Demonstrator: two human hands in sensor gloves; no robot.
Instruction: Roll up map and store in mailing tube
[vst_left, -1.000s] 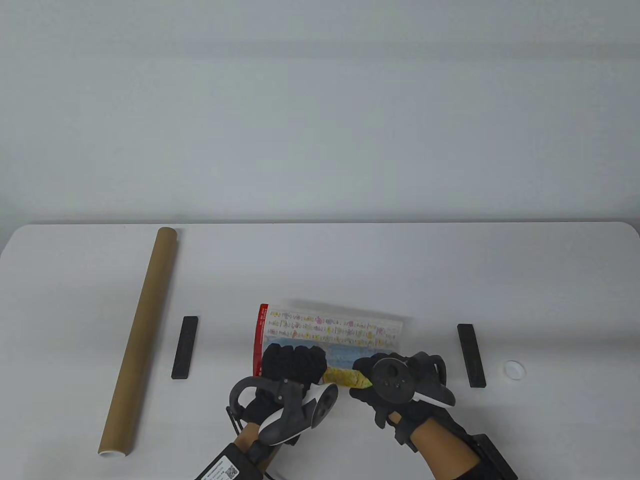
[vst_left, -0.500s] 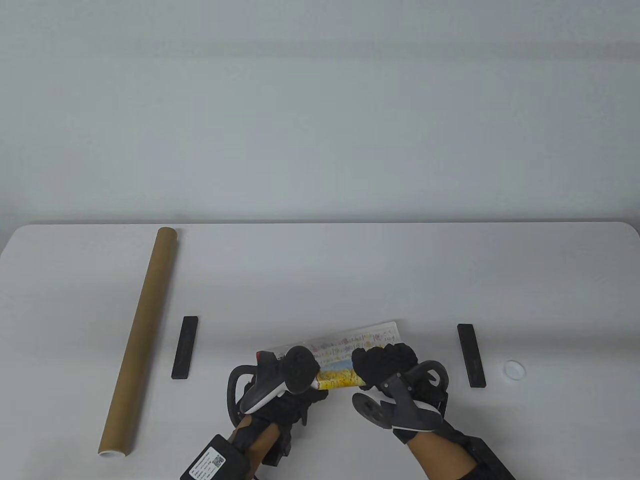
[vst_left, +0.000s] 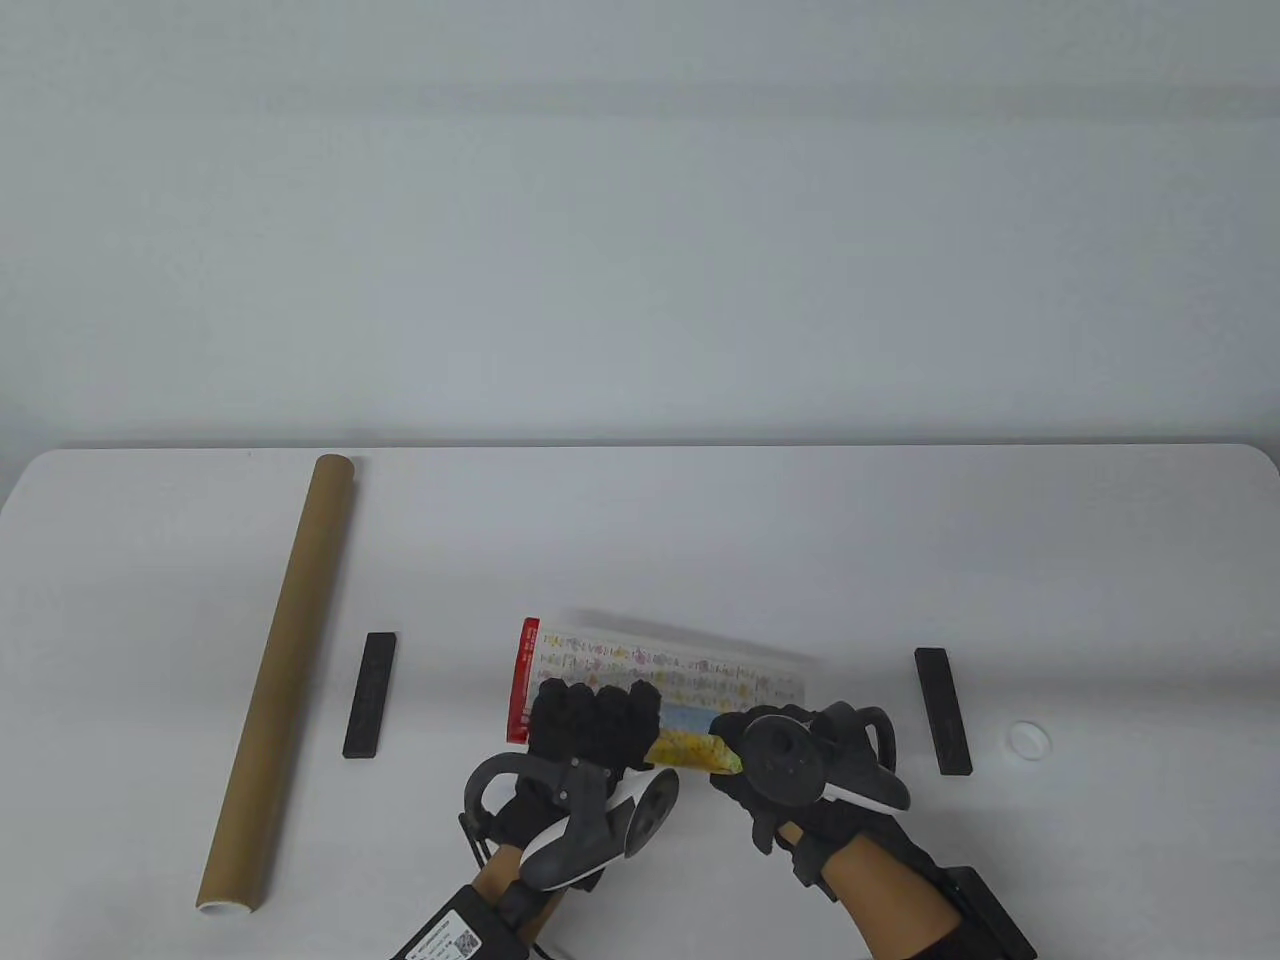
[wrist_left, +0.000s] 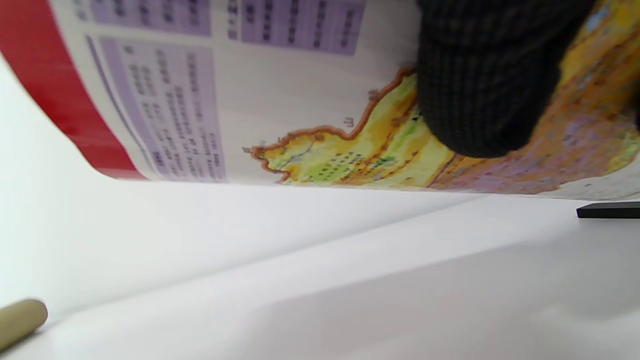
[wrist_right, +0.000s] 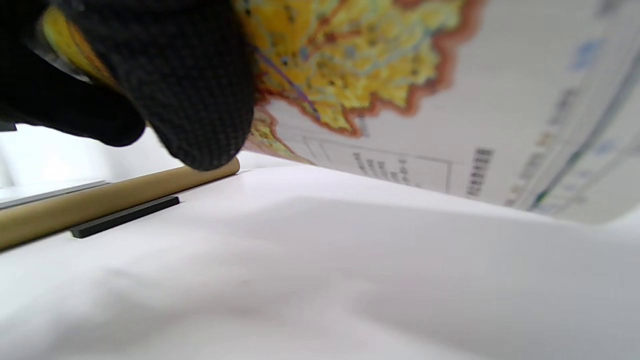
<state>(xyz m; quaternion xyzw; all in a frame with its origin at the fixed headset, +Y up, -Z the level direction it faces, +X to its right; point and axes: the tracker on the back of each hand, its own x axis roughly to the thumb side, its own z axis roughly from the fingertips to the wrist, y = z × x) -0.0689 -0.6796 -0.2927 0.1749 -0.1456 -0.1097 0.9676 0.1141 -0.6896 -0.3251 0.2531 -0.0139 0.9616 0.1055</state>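
The map (vst_left: 660, 675) is partly rolled near the table's front middle, its loose flap with a red left edge lifted and blurred. My left hand (vst_left: 590, 725) grips the roll's left part, fingers curled over it. My right hand (vst_left: 800, 760) grips its right end. The wrist views show the printed map (wrist_left: 310, 120) (wrist_right: 400, 90) under gloved fingers (wrist_left: 490, 85) (wrist_right: 190, 85). The brown mailing tube (vst_left: 285, 670) lies at the far left, white-rimmed end toward me; it also shows in the right wrist view (wrist_right: 100, 200).
A black bar weight (vst_left: 370, 695) lies left of the map, also seen in the right wrist view (wrist_right: 125, 216). Another black bar (vst_left: 943, 710) lies on the right. A white tube cap (vst_left: 1028, 739) sits beyond it.
Both hands turned the roll over and back, winding the map. The loose flap swung down toward me, then up and away again; it looks a little shorter than a second ago.
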